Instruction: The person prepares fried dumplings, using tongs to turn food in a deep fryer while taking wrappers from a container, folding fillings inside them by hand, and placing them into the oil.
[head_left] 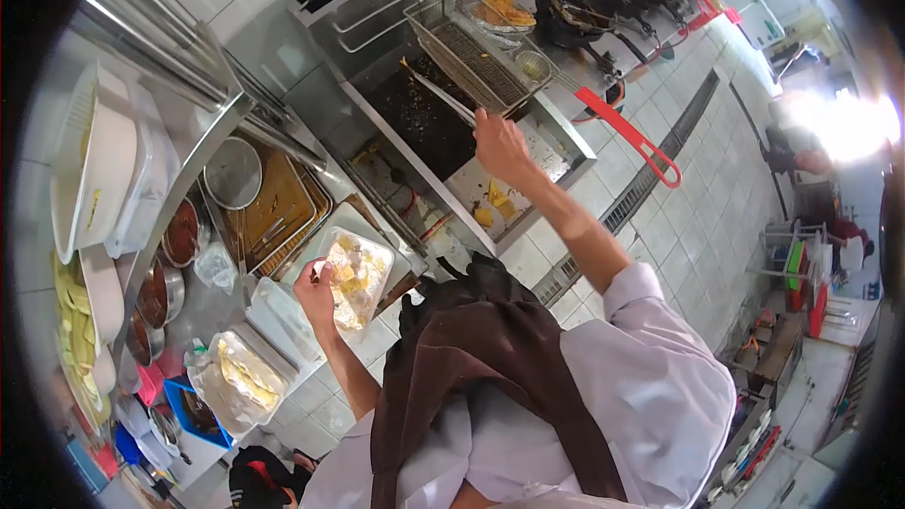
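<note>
Grey floor tiles (698, 217) run through a steel-fitted kitchen. At 12 o'clock, a rectangular stainless-steel fryer (391, 143) holds dark oil dotted with crumbs; a wire-mesh basket (481, 57) with a red handle (617, 123) sits over it. Golden pieces (497, 200) lie on the fryer's pale near surface. At 8 o'clock, a translucent white plastic container (385, 273) holds flour-dusted yellow pieces (353, 269); at 9 o'clock, round steel pots (179, 231) hold red-brown sauce. The right hand (502, 144) is closed around the near end of long silver tongs (441, 92), which reach toward 10 o'clock over the oil. The left hand (316, 294) is at the container's 9 o'clock side, fingertips drawn together, perhaps pinching a pale piece.
</note>
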Demonstrator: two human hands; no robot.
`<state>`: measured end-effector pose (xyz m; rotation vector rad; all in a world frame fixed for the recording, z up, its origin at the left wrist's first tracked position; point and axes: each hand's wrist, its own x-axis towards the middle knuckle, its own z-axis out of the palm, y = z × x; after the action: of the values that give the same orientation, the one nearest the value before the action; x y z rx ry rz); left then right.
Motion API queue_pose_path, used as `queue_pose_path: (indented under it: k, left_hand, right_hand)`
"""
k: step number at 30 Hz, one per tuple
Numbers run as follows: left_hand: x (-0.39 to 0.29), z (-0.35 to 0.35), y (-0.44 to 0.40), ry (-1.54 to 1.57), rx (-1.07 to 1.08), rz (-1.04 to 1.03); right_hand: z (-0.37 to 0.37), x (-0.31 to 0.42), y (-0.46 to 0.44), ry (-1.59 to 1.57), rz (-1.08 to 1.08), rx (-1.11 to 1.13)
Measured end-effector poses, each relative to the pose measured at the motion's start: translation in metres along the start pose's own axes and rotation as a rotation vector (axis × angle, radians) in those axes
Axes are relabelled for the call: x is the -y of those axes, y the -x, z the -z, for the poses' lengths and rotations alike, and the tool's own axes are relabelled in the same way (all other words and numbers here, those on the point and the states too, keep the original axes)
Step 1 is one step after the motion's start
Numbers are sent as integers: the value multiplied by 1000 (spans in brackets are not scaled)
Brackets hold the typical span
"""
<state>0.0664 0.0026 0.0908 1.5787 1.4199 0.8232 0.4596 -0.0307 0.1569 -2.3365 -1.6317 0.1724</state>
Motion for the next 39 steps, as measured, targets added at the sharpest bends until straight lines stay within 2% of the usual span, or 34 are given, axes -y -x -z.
queue_pose_path:
  k: [2,5,7,9,12,14,18,20,23,26,29,32,34,36,38,39]
  left_hand:
    - [3,-2,0,-25,-6,8]
    - [1,-4,-1,-42,9,14]
    - [-1,-7,0,-56,-2,-2]
    - [0,-8,2,-74,-17,-15]
    - [7,-12,7,-20,-42,-5]
    - [6,-14,13,-114,-72,34]
    - [-16,-27,30,-165,-141,48]
    - [-13,-31,36,-151,-152,74]
    - [-18,-37,47,-188,-169,83]
    - [-37,-46,52,-299,-177,130]
    - [-20,-48,54,-222,-205,136]
    - [-29,-52,48,-238,-225,119]
    - [-37,-56,40,-162,-220,172]
    - [-46,-61,27,-151,-208,10]
    - [-37,-56,10,-315,-118,67]
    - [-49,-61,5,-265,-96,33]
  right_hand:
    - [21,-7,-6,37,-19,31]
    - [70,-25,-21,-40,81,-65]
    - [106,-48,-33,65,387,-164]
    - [135,-71,-54,-66,76,-77]
    - [153,-130,-97,21,88,-76]
    - [142,-177,-137,255,82,-79]
    - [113,-233,-206,286,7,-6]
    - [98,-243,-236,285,-146,111]
    - [64,-281,-277,258,-176,115]
    - [61,-284,-275,245,-198,157]
    - [58,-309,-276,233,-53,14]
    - [66,-324,-278,205,-133,-64]
    - [95,-309,-260,220,-130,-3]
    - [111,-306,-244,277,-12,6]
    - [109,-330,-232,294,47,-109]
    - [128,-307,-208,328,131,-101]
